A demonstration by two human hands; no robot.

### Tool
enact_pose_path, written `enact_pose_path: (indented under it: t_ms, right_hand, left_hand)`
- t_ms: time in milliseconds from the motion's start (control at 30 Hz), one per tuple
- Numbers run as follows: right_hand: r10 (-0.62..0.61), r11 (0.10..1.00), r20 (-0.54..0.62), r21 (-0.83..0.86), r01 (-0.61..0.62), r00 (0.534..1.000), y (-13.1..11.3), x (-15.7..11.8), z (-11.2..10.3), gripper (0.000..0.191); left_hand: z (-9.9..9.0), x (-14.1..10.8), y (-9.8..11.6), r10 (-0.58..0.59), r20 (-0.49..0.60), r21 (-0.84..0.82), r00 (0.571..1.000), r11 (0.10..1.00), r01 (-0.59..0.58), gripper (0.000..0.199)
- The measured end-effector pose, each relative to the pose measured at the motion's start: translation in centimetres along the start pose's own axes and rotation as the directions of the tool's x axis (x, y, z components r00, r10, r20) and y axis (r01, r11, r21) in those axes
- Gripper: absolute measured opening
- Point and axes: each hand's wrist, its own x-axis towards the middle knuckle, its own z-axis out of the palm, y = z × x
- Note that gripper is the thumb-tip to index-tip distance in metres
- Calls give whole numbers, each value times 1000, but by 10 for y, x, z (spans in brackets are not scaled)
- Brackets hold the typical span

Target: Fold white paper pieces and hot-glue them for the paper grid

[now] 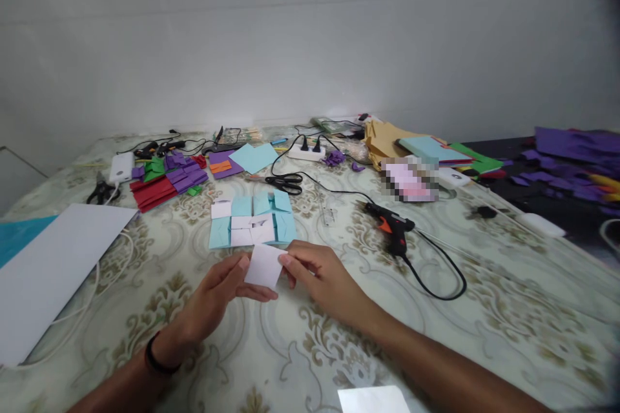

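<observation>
A small white paper square (264,265) is held between both hands over the patterned tablecloth. My left hand (219,288) grips its left edge, thumb on top and fingers beneath. The thumb and fingers of my right hand (317,273) pinch the right edge. Just beyond the hands lies a block of folded light blue papers (220,232) with folded white papers (241,237) in its middle. Black-handled scissors (285,183) rest behind that block. Another white paper (373,399) lies at the near edge of the view.
On the right lies a black glue gun (398,235) with a looping cable. White sheets (62,271) cover the left side. Red strips (153,195), purple folded pieces (188,174) and a power strip (307,152) sit farther back. Yellow paper (386,139) is at back right.
</observation>
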Motion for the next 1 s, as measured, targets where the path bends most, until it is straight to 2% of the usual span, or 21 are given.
enact_pose_path:
  t_ms: [67,167,233,367,500,600,667,867,1000]
  right_hand:
    - [91,990,4,109,-91,996,2,-1,4,18]
    - [151,968,-11,205,-146,988,5,-2,9,51]
    - [107,976,-28,196,-100,994,8,-3,11,55]
    - [-54,986,-40,154,59,998,12,-5,10,46]
    - [-155,981,-36,110,158,987,11,-6,6,44]
    - [-225,973,-9,58,225,974,10,-6,6,35]
    - [-244,969,27,39,243,969,11,-6,6,33]
    - [-244,970,126,18,244,961,17,-8,12,27]
    - [-239,969,172,-20,246,956,20,-9,13,26]
  left_hand:
    - [-1,1,-3,-3,13,-35,1000,999,3,39]
    - [0,3,-4,13,4,-97,1000,995,-12,42]
    - [2,4,-2,14,-13,-144,1000,989,-16,46]
    - [4,4,1,14,-49,-155,999,988,-21,40]
    - [0,4,-2,57,-133,24,990,998,-55,46]
    - [-2,4,-3,47,-192,171,980,985,-14,47]
    - [-3,4,-2,34,-191,208,981,978,7,45]
    - [-3,4,-1,90,-175,254,980,966,-44,31]
    - [-5,4,-4,70,-143,220,987,975,-38,33]
